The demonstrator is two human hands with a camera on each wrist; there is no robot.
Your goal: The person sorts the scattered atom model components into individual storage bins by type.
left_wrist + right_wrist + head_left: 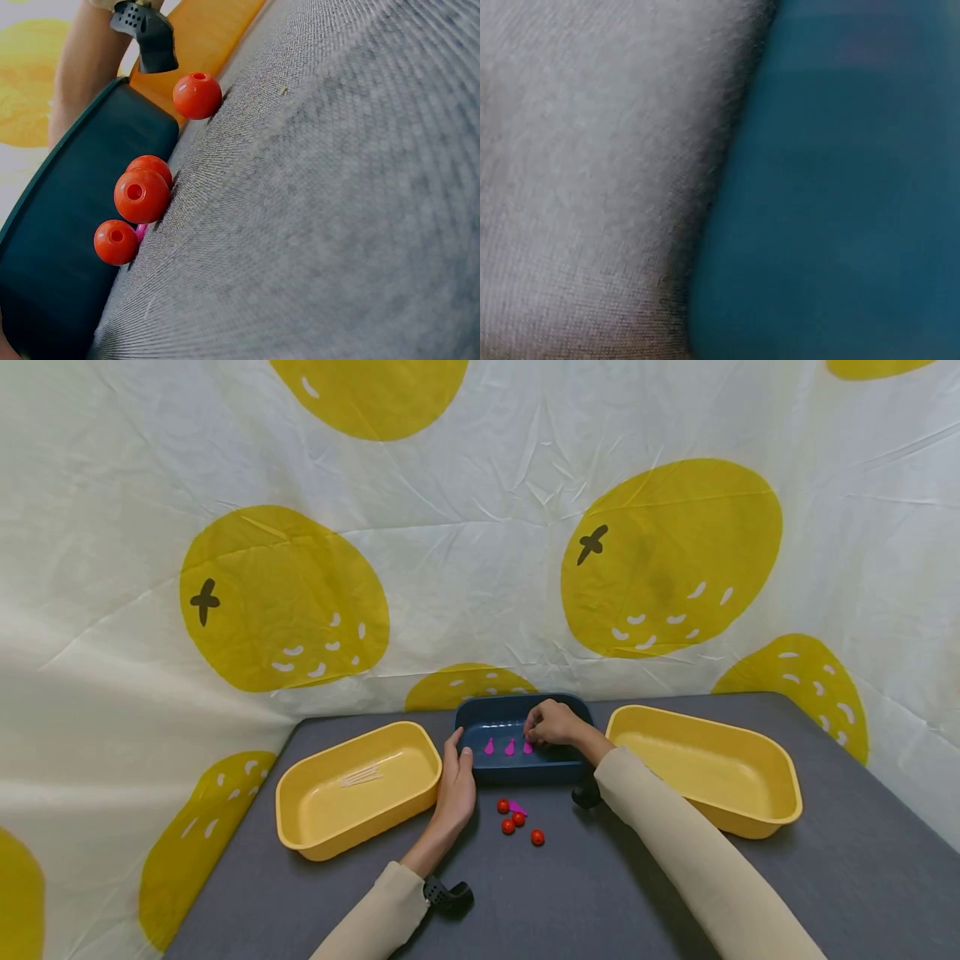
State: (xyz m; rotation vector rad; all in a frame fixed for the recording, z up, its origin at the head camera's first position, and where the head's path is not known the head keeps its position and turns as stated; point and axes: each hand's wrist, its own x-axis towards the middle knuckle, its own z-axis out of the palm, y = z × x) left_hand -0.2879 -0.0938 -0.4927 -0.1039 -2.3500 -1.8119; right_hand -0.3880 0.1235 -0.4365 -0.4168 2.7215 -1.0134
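In the head view, a dark blue tray [532,772] stands at the back middle of the table. Inside it, small pink teardrop-shaped pieces [510,747] lie in a row. My right hand [553,723] reaches in from the right, its curled fingertips pinching the rightmost pink piece, partly hidden by them. With fingers extended, my left hand [455,785] rests against the tray's left end. Several red beads with holes [142,196] lie on the table before the tray, beside a pink triangular piece [517,808]. The right wrist view shows only the blurred tray wall [825,210] and tablecloth.
To the left is a yellow tray [300,781] with several thin pale sticks [362,777] in it. Another yellow tray [776,772] stands on the right, partly behind the right forearm. A white curtain with yellow fruit prints hangs behind the grey table [540,910].
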